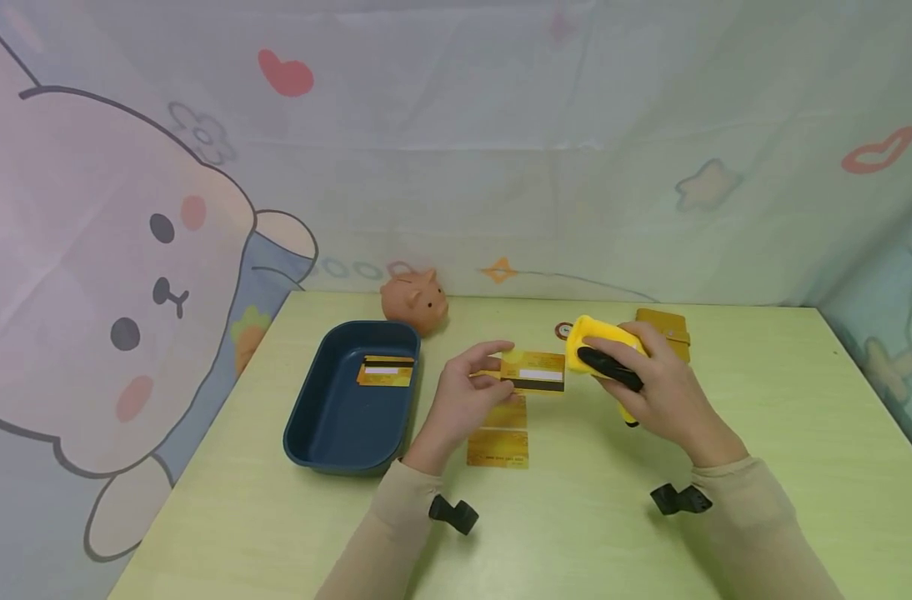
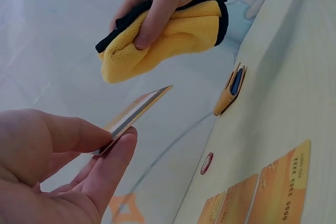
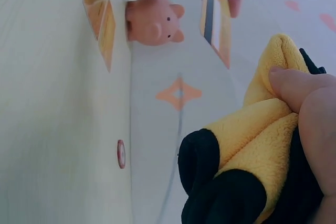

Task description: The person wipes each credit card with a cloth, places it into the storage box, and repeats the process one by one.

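Note:
Held up above the table, a yellow bank card point(image 1: 533, 372) with a dark stripe and a white strip is pinched at one edge by my left hand point(image 1: 467, 400). My right hand point(image 1: 662, 387) grips a folded yellow cloth point(image 2: 163, 43) with black trim, just right of the card. Card and cloth stand apart in the left wrist view. Beneath the left hand, several more yellow cards point(image 1: 498, 450) lie in a column on the table, partly covered by that hand in the head view.
A dark blue tray point(image 1: 343, 429) on the left contains yellow cards point(image 1: 385, 372). Behind it sits a pink piggy bank point(image 1: 414, 302). A mustard wallet point(image 1: 672, 330) and a small round red-and-white disc point(image 3: 121, 154) lie toward the back. A printed curtain point(image 1: 456, 167) hangs behind the table.

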Motion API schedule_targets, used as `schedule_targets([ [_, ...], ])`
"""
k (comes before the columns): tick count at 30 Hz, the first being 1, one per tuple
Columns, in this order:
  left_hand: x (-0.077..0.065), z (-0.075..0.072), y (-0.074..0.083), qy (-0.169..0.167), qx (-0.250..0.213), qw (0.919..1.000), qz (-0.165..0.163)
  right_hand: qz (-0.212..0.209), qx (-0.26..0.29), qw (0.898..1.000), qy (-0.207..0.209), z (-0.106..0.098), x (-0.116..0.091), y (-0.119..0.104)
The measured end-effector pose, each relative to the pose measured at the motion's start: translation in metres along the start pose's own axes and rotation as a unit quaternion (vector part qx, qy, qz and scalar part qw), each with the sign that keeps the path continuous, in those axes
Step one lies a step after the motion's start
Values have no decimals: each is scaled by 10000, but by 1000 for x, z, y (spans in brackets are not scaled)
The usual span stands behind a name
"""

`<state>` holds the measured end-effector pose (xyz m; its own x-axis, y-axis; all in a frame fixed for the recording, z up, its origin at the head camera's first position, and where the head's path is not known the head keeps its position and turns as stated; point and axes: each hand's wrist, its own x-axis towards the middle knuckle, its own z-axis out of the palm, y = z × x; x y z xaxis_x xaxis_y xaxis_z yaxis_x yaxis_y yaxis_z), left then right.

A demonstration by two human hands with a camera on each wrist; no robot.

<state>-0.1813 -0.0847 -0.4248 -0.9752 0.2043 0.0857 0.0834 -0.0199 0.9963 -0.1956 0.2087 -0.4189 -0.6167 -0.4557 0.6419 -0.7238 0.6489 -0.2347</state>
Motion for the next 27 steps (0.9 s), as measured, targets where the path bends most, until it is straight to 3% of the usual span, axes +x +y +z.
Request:
schedule_targets([
  [6, -4, -4, 5, 3, 159, 9998, -102, 77, 65, 9999, 30, -1, 0, 3],
  [14, -12, -16, 25, -41, 501, 9987, 5, 144, 94, 9998, 59, -1, -1, 5],
  [20, -18, -36, 43, 124, 1378, 9902, 213, 115, 167, 9998, 15, -1, -2, 7],
  [27, -19, -67, 59, 404, 1604, 9856, 349, 57, 194, 9998, 31, 2, -2, 9],
])
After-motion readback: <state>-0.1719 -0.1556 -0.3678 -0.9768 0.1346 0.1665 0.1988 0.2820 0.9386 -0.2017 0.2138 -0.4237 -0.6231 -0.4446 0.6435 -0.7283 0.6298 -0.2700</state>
